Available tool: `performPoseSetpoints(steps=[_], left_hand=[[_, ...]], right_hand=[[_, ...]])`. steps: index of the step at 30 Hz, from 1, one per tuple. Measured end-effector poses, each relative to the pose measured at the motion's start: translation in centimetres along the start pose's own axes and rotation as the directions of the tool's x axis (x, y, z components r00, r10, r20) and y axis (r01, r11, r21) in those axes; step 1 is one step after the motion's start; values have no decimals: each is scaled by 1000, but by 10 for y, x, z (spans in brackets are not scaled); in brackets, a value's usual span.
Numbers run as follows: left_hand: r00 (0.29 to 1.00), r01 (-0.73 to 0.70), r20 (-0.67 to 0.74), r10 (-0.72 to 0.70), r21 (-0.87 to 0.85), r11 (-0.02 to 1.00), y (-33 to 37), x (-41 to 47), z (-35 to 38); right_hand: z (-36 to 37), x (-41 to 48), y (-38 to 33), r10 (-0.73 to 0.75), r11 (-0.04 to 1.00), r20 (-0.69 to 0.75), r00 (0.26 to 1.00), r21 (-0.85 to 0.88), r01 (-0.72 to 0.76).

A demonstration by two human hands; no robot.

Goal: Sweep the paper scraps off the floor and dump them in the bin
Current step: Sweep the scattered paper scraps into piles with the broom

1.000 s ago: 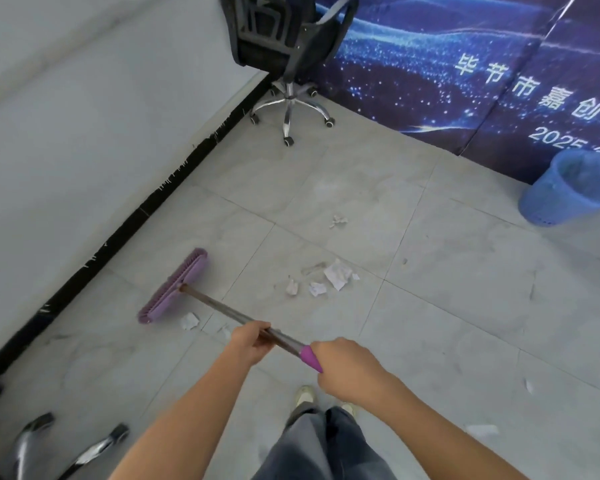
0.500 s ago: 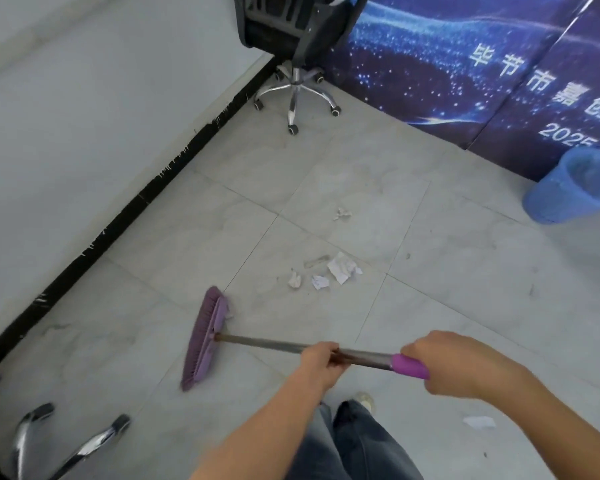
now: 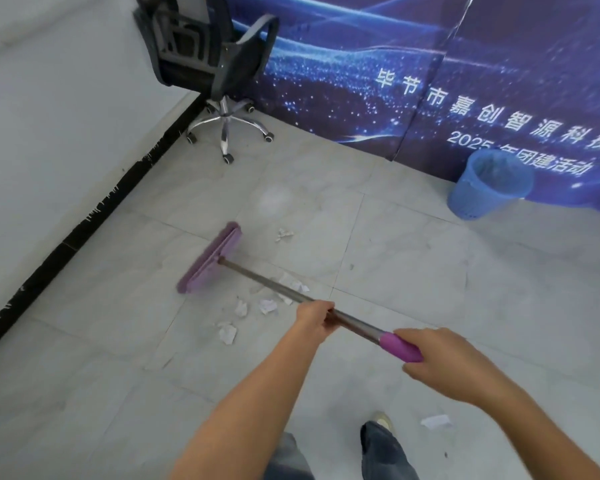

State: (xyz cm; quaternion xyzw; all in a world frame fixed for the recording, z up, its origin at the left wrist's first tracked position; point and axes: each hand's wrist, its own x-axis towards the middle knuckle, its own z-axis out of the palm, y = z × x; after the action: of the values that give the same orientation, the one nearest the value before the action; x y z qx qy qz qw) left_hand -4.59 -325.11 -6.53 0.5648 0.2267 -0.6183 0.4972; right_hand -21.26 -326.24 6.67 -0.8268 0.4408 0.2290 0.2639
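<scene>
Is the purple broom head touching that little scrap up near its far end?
Apart. The head view shows bare tile between the broom head and the scrap.

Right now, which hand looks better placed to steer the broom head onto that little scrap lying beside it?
Probably the left hand. It grips the metal shaft of the broom lower down, nearer the head and the small scrap. The right hand holds the purple grip at the top, more a pivot.

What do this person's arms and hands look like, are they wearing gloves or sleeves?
No gloves and no sleeves show: the left hand and right hand are bare, and both forearms are uncovered as far as the picture's edge. No watch, ring or bracelet is visible. Lower down, grey-blue trousers show.
</scene>
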Motion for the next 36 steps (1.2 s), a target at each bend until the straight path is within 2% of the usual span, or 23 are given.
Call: performPoseSetpoints(steps=[3, 6, 12, 15, 19, 24, 27, 32, 36], left_hand=[[991, -120, -48, 125, 92, 989, -13, 37, 33], [975, -175, -105, 197, 188, 967, -35, 74, 65], [974, -112, -131, 184, 427, 898, -118, 122, 120], [971, -103, -145, 192, 470, 877, -158, 113, 135], [973, -32, -196, 118, 395, 918, -191, 84, 129], [987, 158, -65, -149, 157, 975, -218, 38, 92], [974, 225, 13, -227, 81, 971, -238, 11, 75], [980, 183, 77, -181, -17, 983, -263, -38, 60], [997, 63, 51, -58, -116, 991, -246, -53, 18]], right_hand=[[31, 26, 31, 21, 988, -30, 999, 156, -16], [60, 51, 59, 32, 975, 15, 999, 220, -34], [86, 55, 141, 77, 967, 137, 988, 232, -108], [88, 26, 179, 85, 961, 206, 975, 241, -134], [83, -12, 197, 64, 953, 337, 939, 258, -157], [78, -65, 203, -10, 945, 405, 914, 302, -123], [72, -104, 208, -49, 948, 400, 915, 307, -84], [52, -156, 204, -42, 922, 484, 874, 356, -153], [62, -160, 170, -137, 936, 439, 888, 351, -29]])
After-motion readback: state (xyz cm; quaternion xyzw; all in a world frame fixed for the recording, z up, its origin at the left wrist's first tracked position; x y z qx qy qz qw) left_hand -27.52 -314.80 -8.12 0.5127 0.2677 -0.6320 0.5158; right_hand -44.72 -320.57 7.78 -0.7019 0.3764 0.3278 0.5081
